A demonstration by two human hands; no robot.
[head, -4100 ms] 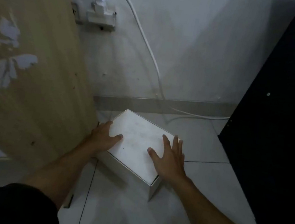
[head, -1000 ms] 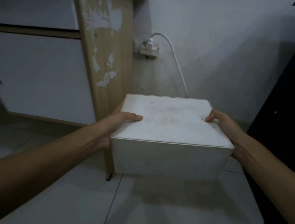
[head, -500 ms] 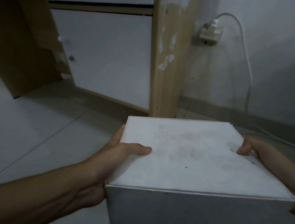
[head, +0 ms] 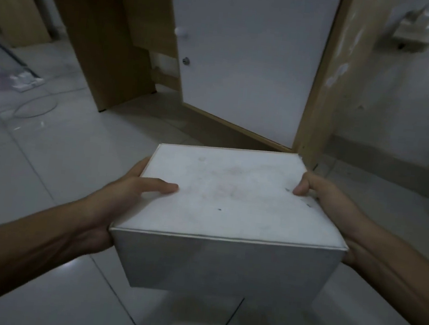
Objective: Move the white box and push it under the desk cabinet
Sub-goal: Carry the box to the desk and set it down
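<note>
The white box (head: 230, 204) is held off the floor in the middle of the view, its lid slightly smudged. My left hand (head: 129, 195) grips its left side, thumb lying on the lid. My right hand (head: 329, 199) clasps the right side, thumb on the lid's edge; its fingers are hidden behind the box. Just beyond the box stands the desk cabinet (head: 249, 59), a white door with a small lock in a light wooden frame. A dark low gap runs beneath the cabinet, above the tiled floor.
A wooden desk panel (head: 95, 28) stands left of the cabinet, with the open knee space between them. A clear plastic mat (head: 1, 76) and a thin cable lie on the floor at far left. A wall socket (head: 410, 29) sits upper right above a grey skirting.
The box came up from the floor beside the desk's side panel and has swung left. The cabinet door now faces me, and the socket has slid to the right edge.
</note>
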